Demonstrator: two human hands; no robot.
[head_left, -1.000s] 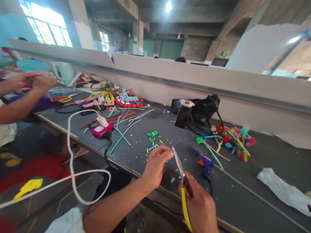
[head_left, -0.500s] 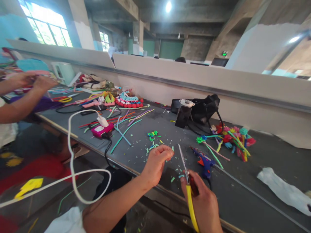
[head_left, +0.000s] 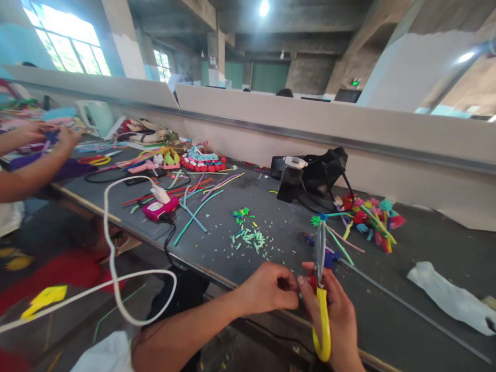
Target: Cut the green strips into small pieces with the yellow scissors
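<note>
My left hand [head_left: 270,290] is closed near the table's front edge, its fingertips pinched beside my right thumb; what lies between them is too small to make out. Yellow-handled scissors [head_left: 322,315] rest in my right hand [head_left: 335,315], blades upward and nearly together. Beyond the hands, small green clippings [head_left: 253,238] lie scattered on the dark table, with a little green and blue piece [head_left: 241,213] behind them. A blue glue gun [head_left: 329,257] is partly hidden behind the scissors. Colourful fuzzy flowers on stems [head_left: 374,219] lie at the right.
Grey table [head_left: 387,299] runs across, with a black bag [head_left: 329,168], a phone [head_left: 289,184], a pink adapter [head_left: 160,207] with a looping white cable, loose coloured stems [head_left: 199,217] and a white crumpled item [head_left: 445,294]. At the left, another person's hands [head_left: 58,137] work.
My left hand has moved down and right from above the clippings to meet my right thumb. The scissors have turned more upright, and their blades now cover part of the glue gun.
</note>
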